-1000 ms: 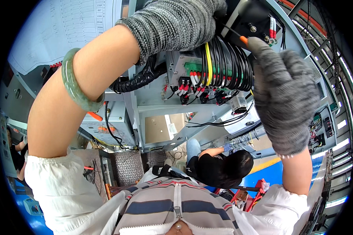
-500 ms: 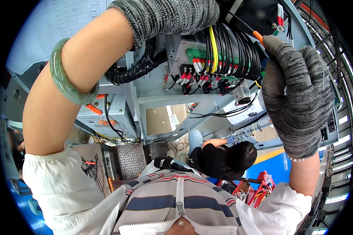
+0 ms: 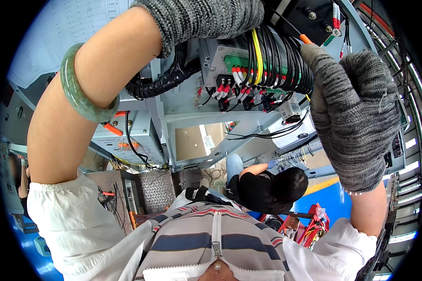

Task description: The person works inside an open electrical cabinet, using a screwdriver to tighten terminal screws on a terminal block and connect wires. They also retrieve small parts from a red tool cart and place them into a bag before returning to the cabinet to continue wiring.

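My left hand (image 3: 206,18), in a grey knit glove, reaches across the top edge above a wired module; its fingers are out of sight. My right hand (image 3: 354,117), gloved alike, is closed around a screwdriver (image 3: 305,39) with an orange-ended handle and a thin dark shaft. The shaft slants up and left toward my left hand, and its tip is hidden. Between my hands hangs a thick bundle of black wires (image 3: 288,61) with a yellow wire (image 3: 257,56) beside it. Red and white sleeved wire ends (image 3: 239,75) meet the module's green terminal strip (image 3: 230,62).
A black taped cable harness (image 3: 166,84) bends below my left forearm. A black unit (image 3: 309,21) with metal studs lies at the upper right. Below, a person (image 3: 267,189) in black crouches close to the cabinet frame, beside a red toolbox (image 3: 314,229). Paper drawings (image 3: 70,33) lie upper left.
My right hand has shifted slightly left and turned, its fingers curled differently, and the screwdriver's orange end has moved a little up and left. My left hand is nearly still.
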`<state>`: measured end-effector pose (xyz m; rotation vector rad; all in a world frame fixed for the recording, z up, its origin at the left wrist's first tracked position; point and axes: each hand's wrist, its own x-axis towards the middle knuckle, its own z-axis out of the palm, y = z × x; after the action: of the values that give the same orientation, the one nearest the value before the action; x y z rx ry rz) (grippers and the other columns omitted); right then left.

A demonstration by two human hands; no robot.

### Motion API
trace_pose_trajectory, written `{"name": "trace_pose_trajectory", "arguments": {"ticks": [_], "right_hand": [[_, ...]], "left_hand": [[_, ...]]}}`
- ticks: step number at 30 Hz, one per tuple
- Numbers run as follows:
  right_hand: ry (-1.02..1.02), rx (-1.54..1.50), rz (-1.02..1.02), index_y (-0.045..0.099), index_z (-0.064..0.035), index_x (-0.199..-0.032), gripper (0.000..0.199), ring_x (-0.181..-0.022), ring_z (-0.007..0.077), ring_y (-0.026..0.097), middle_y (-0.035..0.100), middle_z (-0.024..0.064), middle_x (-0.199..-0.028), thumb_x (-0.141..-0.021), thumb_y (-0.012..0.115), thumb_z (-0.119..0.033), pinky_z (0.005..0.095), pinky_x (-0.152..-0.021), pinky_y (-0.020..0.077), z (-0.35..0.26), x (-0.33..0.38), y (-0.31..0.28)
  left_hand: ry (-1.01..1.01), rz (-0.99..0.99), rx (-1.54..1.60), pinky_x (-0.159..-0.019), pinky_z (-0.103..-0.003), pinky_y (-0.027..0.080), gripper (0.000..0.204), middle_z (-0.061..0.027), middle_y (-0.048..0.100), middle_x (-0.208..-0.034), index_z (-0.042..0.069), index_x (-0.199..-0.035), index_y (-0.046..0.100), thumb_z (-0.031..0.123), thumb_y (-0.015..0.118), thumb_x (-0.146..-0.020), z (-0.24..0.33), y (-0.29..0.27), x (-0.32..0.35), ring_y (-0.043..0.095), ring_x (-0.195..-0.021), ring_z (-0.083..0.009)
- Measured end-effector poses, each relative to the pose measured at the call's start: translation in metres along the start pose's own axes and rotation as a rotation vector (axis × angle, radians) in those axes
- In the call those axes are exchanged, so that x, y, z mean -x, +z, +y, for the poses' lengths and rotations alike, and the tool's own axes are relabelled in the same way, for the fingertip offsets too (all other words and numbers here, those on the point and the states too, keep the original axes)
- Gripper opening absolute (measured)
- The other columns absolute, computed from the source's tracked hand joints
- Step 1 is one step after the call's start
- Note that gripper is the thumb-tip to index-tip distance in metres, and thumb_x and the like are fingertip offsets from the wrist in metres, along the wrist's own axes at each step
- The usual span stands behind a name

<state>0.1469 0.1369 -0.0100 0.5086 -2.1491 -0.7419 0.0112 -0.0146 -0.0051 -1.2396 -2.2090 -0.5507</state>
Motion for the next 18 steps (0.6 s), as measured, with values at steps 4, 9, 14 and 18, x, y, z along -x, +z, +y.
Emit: {"name": "trace_pose_trajectory", "arguments": {"ticks": [4,9,14,18], "right_hand": [[0.001,0.105,-0.061,0.068,-0.0109,-0.103,0.033,-0.067,0.0177,0.054,0.054,0.0037,-0.074,-0.071,0.069,-0.002,0.0287,-0.060,0.0453,0.002,0.006,-0.008],[0.040,-0.038,0.079,0.064,-0.0059,-0.105,0.027,-0.080,0.0198,0.063,0.064,0.0098,-0.089,-0.079,0.067,-0.005,0.0289,-0.070,0.0504,0.004,0.013,0.008],[0.201,-0.312,0.142,0.062,-0.0019,-0.104,0.018,-0.093,0.0210,0.064,0.064,0.0129,-0.101,-0.086,0.059,-0.004,0.0289,-0.075,0.0529,-0.002,0.003,0.019],[0.259,-0.327,0.168,0.062,-0.0028,-0.103,0.021,-0.091,0.0218,0.062,0.062,0.0123,-0.098,-0.084,0.058,0.002,0.0281,-0.072,0.0523,-0.010,0.012,0.012]], "left_hand": [[0.069,-0.003,0.098,-0.086,-0.037,0.049,0.031,-0.0166,0.064,-0.095,0.003,-0.110,0.060,0.016,0.048,-0.085,-0.001,0.010,-0.009,0.062,-0.091,-0.0284],[0.047,0.010,0.017,-0.086,-0.038,0.049,0.030,-0.0167,0.064,-0.094,0.002,-0.108,0.060,0.015,0.048,-0.084,0.006,0.001,-0.003,0.062,-0.091,-0.0287],[0.078,0.020,0.062,-0.085,-0.038,0.049,0.029,-0.0169,0.064,-0.094,0.003,-0.107,0.061,0.016,0.049,-0.084,-0.005,0.010,-0.009,0.062,-0.091,-0.0295],[0.041,-0.004,0.037,-0.085,-0.039,0.049,0.030,-0.0170,0.064,-0.094,0.004,-0.107,0.061,0.016,0.048,-0.083,-0.002,0.015,-0.016,0.062,-0.091,-0.0299]]}}
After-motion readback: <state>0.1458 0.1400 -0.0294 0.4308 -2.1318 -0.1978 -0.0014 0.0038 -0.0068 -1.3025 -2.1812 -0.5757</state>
